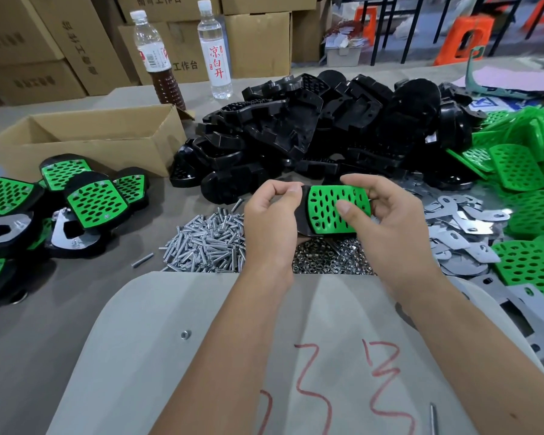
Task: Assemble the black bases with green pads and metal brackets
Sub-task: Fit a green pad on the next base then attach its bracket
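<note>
Both hands hold one black base (302, 219) with a green perforated pad (328, 211) laid on its top, above the piles of screws and nuts. My left hand (272, 219) grips the base's left end, fingers curled over its edge. My right hand (382, 215) grips the right end, thumb pressed on the pad. Loose black bases (311, 133) are heaped behind. Green pads (522, 183) lie at the right, and flat metal brackets (462, 224) lie between them and my right hand.
Silver screws (208, 243) and a pile of nuts (330, 262) lie in front. Finished assemblies (76, 202) are stacked at the left by an open cardboard box (85, 142). Two bottles (215, 48) stand at the back. A grey board (220, 340) with red marks lies nearest me.
</note>
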Motion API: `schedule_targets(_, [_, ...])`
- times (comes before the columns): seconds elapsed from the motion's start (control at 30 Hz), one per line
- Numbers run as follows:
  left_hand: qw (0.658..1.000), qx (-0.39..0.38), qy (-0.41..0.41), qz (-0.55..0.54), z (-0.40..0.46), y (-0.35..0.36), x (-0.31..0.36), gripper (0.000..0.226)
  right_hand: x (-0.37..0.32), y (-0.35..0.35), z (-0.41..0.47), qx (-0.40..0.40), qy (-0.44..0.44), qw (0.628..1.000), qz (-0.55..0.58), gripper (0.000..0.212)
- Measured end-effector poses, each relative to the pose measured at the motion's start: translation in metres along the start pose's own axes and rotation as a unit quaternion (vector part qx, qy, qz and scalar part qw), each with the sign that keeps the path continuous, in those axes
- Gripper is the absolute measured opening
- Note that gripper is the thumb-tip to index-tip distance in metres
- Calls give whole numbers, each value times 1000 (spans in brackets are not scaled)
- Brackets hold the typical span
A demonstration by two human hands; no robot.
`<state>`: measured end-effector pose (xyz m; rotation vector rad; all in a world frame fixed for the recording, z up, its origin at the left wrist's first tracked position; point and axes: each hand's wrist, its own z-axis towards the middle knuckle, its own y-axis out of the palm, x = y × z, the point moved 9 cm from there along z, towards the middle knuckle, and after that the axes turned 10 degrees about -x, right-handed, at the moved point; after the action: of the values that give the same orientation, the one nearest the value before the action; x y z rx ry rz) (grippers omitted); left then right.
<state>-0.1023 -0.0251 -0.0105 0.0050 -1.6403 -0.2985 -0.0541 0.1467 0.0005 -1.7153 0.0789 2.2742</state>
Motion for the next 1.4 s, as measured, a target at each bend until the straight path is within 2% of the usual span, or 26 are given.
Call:
schedule_targets(0.13, [1000,-1,-5,-11,1,0,-1,17,-1,-4,-1,14,-5,999,-36,30])
schedule_targets(0.23, [1000,-5,6,13,0,-1,-1,6,-2,-4,-2,25,-4,998,-60,31])
schedule_targets(0.37, [998,-4,27,50,-1,-1,1,25,-5,-6,-3,49,-1,997,-57,30])
schedule_targets(0.63, [1000,12,-7,-5,-2,-4,-13,28,-7,0,0,16,12,993,-112,32])
schedule_targets(0.8, [999,-46,-25,-5,2,2,-14,40,-7,-6,0,44,21,993,-106,31])
schedule_targets(0.9, [997,-47,-37,-40,3,-1,-16,40,-6,-7,-2,40,23,994,-97,34])
schedule_targets(1.07, [993,-74,-53,-80,5,4,-17,42,4,-20,-4,77,46,994,-58,44])
schedule_targets(1.17, [992,-80,-55,-86,5,6,-15,43,11,-17,-2,47,76,995,-36,43])
schedule_targets(1.3, [987,-97,-44,-121,4,8,-8,50,10,1,1,-58,93,993,42,29])
schedule_targets(1.4, [990,-104,-20,-91,2,12,-4,41,10,5,1,-75,99,987,102,19])
